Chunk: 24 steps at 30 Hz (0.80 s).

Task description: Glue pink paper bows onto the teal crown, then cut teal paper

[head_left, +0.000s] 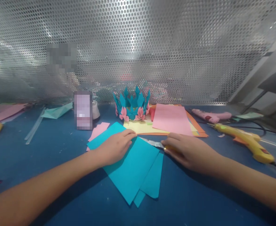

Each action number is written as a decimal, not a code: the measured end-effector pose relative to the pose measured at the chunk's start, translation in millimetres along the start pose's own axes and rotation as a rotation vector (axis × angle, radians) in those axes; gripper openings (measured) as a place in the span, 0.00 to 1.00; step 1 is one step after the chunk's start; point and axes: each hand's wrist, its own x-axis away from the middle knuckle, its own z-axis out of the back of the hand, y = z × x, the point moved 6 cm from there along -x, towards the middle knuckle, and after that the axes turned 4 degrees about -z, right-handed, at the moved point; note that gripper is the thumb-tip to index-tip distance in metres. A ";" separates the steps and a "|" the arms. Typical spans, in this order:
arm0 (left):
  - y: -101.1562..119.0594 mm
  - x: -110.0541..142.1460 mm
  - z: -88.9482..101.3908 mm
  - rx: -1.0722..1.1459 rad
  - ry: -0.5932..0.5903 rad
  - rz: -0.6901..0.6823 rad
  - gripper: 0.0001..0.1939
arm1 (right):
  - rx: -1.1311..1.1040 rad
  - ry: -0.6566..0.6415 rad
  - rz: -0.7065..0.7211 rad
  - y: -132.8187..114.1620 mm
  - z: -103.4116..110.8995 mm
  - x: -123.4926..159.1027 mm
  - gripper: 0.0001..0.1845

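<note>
My left hand (119, 146) lies on a sheet of bright blue paper (134, 171), its fingers bent together and holding the sheet by its upper edge. The paper is turned cornerwise towards me, and smaller blue pieces (153, 179) stick out from under its right side. Wrapped round the yellow handle of a utility knife (155, 143), my right hand (187, 150) is closed at the right of the sheet. The knife's blade points left along the sheet's upper right edge, towards my left fingertips; its tip is hard to make out.
Behind the sheet stands a blue paper crown (132, 108) with pink flowers. Pink paper (172, 119) lies over yellow and orange sheets. At right are a yellow glue gun (248, 141) and a pink glue gun (210, 115); glue sticks (35, 125) lie left. A perforated metal panel (138, 56) closes the back.
</note>
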 end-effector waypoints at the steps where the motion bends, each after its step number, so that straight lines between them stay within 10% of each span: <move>1: 0.3 0.2 0.1 0.001 0.008 0.016 0.18 | -0.008 0.005 0.002 1.0 0.3 0.2 0.12; 16: -48.8 1.2 24.1 -0.212 0.052 0.447 0.22 | -0.080 0.018 0.050 8.8 4.0 -1.3 0.11; 24: -31.8 -1.4 22.9 -0.051 0.128 0.331 0.16 | -0.073 0.019 0.053 9.6 5.6 -2.1 0.11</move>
